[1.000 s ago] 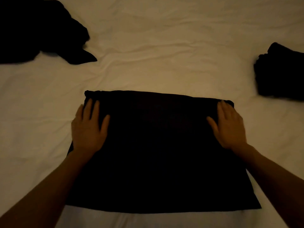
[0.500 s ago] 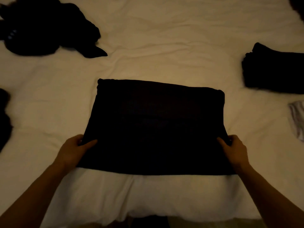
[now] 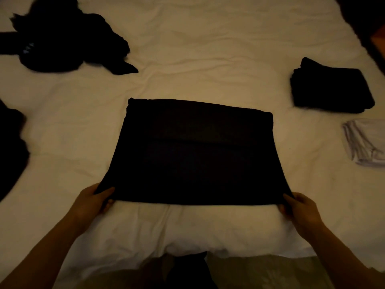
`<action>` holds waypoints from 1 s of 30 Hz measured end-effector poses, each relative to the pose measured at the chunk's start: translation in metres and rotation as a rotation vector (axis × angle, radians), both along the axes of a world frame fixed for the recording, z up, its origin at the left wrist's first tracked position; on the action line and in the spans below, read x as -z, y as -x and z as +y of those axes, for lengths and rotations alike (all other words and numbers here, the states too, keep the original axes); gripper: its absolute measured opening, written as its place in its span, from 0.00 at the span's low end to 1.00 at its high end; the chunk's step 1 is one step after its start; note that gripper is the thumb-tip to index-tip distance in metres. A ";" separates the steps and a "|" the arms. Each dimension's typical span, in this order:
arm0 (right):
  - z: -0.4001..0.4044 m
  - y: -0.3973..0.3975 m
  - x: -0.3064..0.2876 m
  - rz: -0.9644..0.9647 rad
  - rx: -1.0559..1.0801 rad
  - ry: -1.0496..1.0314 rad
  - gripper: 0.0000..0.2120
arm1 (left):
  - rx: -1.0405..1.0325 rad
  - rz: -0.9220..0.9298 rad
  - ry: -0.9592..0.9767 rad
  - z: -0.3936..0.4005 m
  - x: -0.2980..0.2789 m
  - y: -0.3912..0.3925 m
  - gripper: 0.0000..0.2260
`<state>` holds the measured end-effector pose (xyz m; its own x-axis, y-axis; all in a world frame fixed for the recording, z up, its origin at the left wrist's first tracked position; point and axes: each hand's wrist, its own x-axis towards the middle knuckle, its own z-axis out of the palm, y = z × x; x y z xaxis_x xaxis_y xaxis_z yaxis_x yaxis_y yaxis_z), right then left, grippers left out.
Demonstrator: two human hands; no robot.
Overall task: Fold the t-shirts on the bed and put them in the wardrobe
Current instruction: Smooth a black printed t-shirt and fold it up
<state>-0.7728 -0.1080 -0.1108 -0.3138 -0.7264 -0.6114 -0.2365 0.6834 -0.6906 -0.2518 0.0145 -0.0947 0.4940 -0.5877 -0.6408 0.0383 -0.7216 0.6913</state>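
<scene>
Here the black t-shirt (image 3: 193, 155) lies in the middle of the bed (image 3: 208, 59), already doubled into a wide rectangle, its far edge a soft rolled fold and a faint crease running across its middle. The left hand (image 3: 91, 200) pinches the near left corner, thumb on top and fingers (image 3: 105, 205) curled beneath; the right hand (image 3: 300, 207) grips the near right corner the same way. Holding both near corners at once keeps that edge taut and straight, which is probably why they sit so symmetrically: from here the edge can be carried over to the far fold in one even motion, halving the shirt again.

The cloth looks thin, matte and limp, likely a cotton knit; it sags a little between the hands and would wrinkle if one corner led the other. The bed's cover is pale, smooth-woven and lightly rumpled, soft enough to give under any pressing.

To the right sits a folded black pile (image 3: 331, 88), squared and compact, with a folded white garment (image 3: 364, 140) just nearer, both apparently parked out of the working space. On the far left a crumpled black heap (image 3: 66, 36) waits unfolded, and another dark garment (image 3: 10, 147) spills in at the left edge. The wardrobe is not in view
</scene>
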 end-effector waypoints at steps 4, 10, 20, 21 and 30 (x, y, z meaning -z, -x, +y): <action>-0.001 -0.011 0.001 0.341 -0.231 0.015 0.15 | 0.270 -0.460 -0.221 0.000 -0.001 0.007 0.10; -0.062 -0.050 -0.006 0.589 -0.410 0.180 0.24 | 0.250 -0.661 -0.082 -0.059 -0.007 0.013 0.25; -0.209 -0.094 0.003 0.431 -0.272 0.208 0.41 | -0.159 -0.188 0.055 -0.210 0.007 -0.021 0.29; -0.220 -0.094 0.005 0.409 -0.275 0.213 0.41 | -0.197 -0.144 0.066 -0.219 0.007 -0.024 0.30; -0.264 -0.083 0.006 0.121 -0.334 0.131 0.20 | -0.067 -0.042 0.125 -0.280 0.003 -0.030 0.15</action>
